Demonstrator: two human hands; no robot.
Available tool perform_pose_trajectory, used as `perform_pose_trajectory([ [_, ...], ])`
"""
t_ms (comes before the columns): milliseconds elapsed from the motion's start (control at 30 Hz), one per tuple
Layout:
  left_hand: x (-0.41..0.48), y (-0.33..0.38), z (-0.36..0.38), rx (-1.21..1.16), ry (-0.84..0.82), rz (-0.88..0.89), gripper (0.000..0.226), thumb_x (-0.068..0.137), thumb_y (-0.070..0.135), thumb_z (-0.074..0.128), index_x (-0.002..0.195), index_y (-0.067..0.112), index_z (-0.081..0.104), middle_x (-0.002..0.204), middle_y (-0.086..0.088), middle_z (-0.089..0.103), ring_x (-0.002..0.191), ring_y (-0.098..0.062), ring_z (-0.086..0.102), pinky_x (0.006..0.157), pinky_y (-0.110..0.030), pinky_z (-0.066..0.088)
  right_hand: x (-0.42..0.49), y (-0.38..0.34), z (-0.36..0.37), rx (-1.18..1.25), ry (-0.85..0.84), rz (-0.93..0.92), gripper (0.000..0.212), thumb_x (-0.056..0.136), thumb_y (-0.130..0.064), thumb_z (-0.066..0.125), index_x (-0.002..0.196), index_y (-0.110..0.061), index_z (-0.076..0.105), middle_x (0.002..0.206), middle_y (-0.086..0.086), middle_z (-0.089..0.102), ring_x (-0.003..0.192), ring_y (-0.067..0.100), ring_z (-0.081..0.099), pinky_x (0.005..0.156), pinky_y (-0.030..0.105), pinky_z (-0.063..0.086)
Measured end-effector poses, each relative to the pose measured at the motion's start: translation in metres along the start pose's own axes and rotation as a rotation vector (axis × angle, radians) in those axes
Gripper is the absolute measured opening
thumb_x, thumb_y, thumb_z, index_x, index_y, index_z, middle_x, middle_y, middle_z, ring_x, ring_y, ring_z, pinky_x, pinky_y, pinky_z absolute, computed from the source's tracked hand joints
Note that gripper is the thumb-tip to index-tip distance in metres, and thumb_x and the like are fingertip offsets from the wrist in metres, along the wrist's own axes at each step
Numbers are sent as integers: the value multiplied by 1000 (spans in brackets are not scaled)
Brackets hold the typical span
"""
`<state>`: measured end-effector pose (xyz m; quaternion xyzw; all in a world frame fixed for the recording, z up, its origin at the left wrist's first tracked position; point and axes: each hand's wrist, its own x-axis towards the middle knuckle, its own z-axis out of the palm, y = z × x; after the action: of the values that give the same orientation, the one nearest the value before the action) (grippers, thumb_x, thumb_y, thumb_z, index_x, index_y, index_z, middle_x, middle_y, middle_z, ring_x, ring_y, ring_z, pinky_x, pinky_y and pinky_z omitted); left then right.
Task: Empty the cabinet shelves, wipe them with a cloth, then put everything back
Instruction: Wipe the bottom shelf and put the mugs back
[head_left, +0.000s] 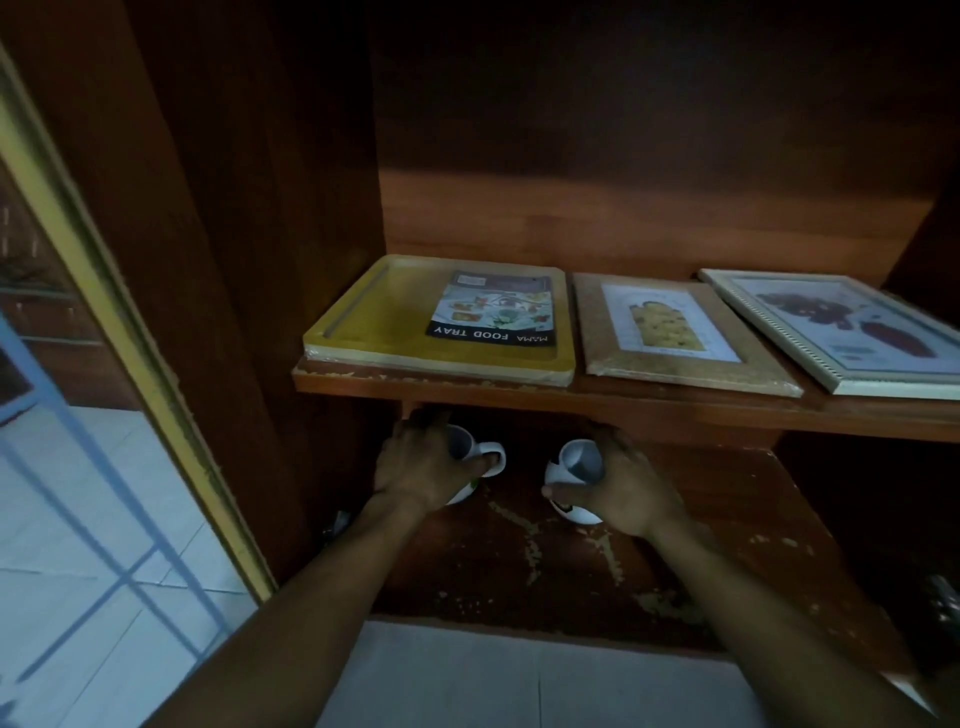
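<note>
Lower shelf (727, 519), far left: the left hand (415, 462) grips a white mug (488, 457) by its body, with the handle pointing right. The right hand (628, 488) wraps a second white mug (576, 462) just beside it, which appears tilted. One mug per hand suggests both are being moved in a single trip; whether out or back in cannot be determined. The upper shelf (623, 402) carries a yellow food tray (374, 322) and two framed pictures (675, 332), all laid flat.

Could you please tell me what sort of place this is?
Probably a home: a wooden cabinet with a food tray, framed pictures and two mugs, beside a tiled floor.
</note>
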<state>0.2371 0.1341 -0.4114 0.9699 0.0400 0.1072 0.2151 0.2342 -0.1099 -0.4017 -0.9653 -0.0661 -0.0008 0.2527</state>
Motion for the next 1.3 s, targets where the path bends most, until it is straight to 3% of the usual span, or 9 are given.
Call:
perform_pose_trajectory([
  [233,-14,0,-13,-24,30,42,81,74,69,62,138,22,47,135,-7,54,120,-30,53,92,-41,50,-19,-14,-10,10,45,-44,98,68,-65,73,145,-19,35,144,5,44,123,27,49,94,40,46],
  [400,-36,5,-24,-92,104,115,69,75,55,69,131,18,55,127,-10,57,111,-30,57,85,-41,53,-46,-26,-11,-18,100,-117,79,75,-60,70,136,-17,43,131,2,47,118,25,51,89,35,46],
  [533,-65,5,-29,-134,125,183,55,77,51,64,121,18,64,115,-10,62,103,-32,60,79,-42,54,-76,-36,-8,-44,105,-146,86,79,-58,68,148,-22,31,146,-2,38,131,21,42,100,34,42],
  [700,-107,13,-38,-46,113,223,60,82,40,65,136,16,52,131,-12,56,115,-33,54,91,-41,49,-117,-46,3,-140,109,-143,95,80,-59,66,154,-21,20,160,2,22,145,23,26,112,36,34],
  [800,-131,17,-39,-42,111,250,59,81,36,62,135,16,52,129,-10,57,115,-31,53,93,-39,48,-141,-50,7,-181,135,-156,94,80,-56,67,153,-18,22,158,6,26,142,26,30,110,35,33],
  [967,-171,21,-41,-21,97,340,62,71,38,54,130,18,57,124,-6,61,114,-28,55,97,-42,45,-186,-58,14,-329,149,-141,92,84,-60,58,155,-23,13,162,3,12,148,22,12,117,47,11],
  [1067,-191,21,-38,-7,117,423,64,67,39,60,128,16,58,126,-7,61,117,-30,55,102,-45,41,-209,-57,17,-357,151,-135,91,85,-61,54,155,-24,9,163,-1,6,149,21,5,117,53,7],
  [1300,-238,22,-37,71,177,574,78,65,43,73,136,19,52,140,-7,52,130,-31,48,108,-47,34,-259,-53,12,-353,129,-137,91,88,-64,50,155,-28,-1,163,0,-2,150,28,2,118,49,4],
])
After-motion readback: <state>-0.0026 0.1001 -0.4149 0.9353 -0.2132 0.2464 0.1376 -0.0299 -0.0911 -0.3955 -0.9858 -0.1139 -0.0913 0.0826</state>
